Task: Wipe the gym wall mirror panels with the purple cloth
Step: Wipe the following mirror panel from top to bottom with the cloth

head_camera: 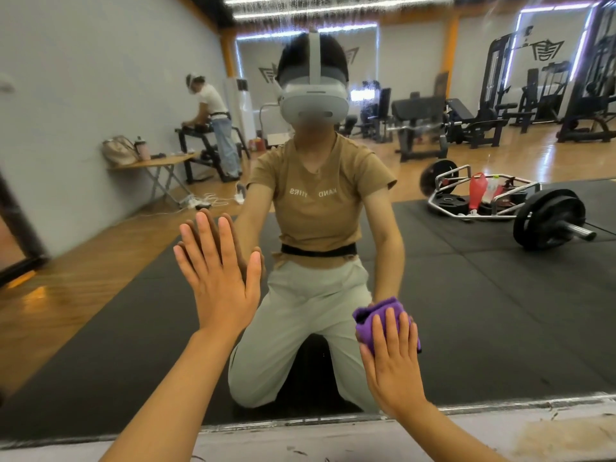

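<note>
A person kneeling at a gym wall mirror (pixel 483 311) presses a folded purple cloth (pixel 370 323) against the glass with the right hand (pixel 393 361), fingers straight and laid flat over the cloth rather than curled round it. The left hand (pixel 216 275) is spread wide, palm flat on the glass, holding nothing and apparently bracing the body. The cloth sits low on the panel, near the bottom edge (pixel 500 406) of the mirror, under and just above the right fingertips, so the hand lies below it and pushes it from behind. The unwiped glass extends upward and out to both sides; streaks show near the top of the panel, well apart from the cloth. The right hand is the only one on the cloth, and any next stroke looks likely to run upward or sideways from this low spot, with the left hand staying as support. Reflected behind are a weight bar (pixel 550 225) on black mats, exercise machines, and another person at a folding table (pixel 156 163).
</note>
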Available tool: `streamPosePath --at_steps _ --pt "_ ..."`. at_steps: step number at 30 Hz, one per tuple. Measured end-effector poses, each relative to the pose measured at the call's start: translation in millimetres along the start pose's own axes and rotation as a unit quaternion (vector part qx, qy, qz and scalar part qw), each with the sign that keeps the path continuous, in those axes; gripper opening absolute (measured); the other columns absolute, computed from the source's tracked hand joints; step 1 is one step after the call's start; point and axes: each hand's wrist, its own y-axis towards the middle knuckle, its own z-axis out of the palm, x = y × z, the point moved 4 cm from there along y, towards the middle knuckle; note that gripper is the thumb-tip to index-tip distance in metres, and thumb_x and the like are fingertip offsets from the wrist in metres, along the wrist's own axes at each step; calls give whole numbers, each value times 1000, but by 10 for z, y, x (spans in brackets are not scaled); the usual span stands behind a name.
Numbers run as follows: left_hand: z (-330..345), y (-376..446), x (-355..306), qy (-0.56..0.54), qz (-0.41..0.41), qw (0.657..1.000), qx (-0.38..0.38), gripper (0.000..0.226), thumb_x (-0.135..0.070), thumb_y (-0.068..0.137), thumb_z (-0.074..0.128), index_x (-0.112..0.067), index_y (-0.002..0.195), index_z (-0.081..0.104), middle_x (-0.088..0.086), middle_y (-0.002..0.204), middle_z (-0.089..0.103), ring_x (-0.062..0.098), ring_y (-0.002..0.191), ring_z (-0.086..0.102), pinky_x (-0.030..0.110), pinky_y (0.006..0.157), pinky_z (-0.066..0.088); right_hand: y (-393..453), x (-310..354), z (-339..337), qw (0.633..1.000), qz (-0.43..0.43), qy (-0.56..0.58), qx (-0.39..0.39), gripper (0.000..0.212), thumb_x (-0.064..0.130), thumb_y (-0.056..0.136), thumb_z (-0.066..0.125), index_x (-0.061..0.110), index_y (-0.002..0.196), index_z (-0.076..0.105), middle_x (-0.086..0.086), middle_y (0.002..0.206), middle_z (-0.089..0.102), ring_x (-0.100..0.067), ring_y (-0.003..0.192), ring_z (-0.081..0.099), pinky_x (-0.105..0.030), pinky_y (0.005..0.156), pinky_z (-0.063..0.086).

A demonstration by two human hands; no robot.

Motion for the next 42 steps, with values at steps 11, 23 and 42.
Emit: streamPosePath --at_steps 11,23,42 --pt "-2 -3 2 -1 4 1000 -3 69 -49 109 24 -12 160 -5 29 163 9 48 150 4 59 122 0 1540 94 -769 991 30 67 -116 62 38 109 25 12 161 5 -6 168 0 -28 156 -6 -44 126 -3" --pt "3 -3 11 1 2 1000 2 70 -49 109 24 -12 160 -4 28 163 9 48 150 2 59 123 0 232 11 -73 999 -15 23 -31 63 39 110 25 12 162 3 -8 170 -2 -30 156 1 -46 127 1" --pt "11 -12 47 6 -1 1000 11 70 -51 108 22 -17 160 -9 17 164 -4 33 153 -14 57 123 -4 -408 -227 110 998 -53 -37 17 58 35 112 17 11 162 4 -8 170 2 -30 156 2 -48 127 2"
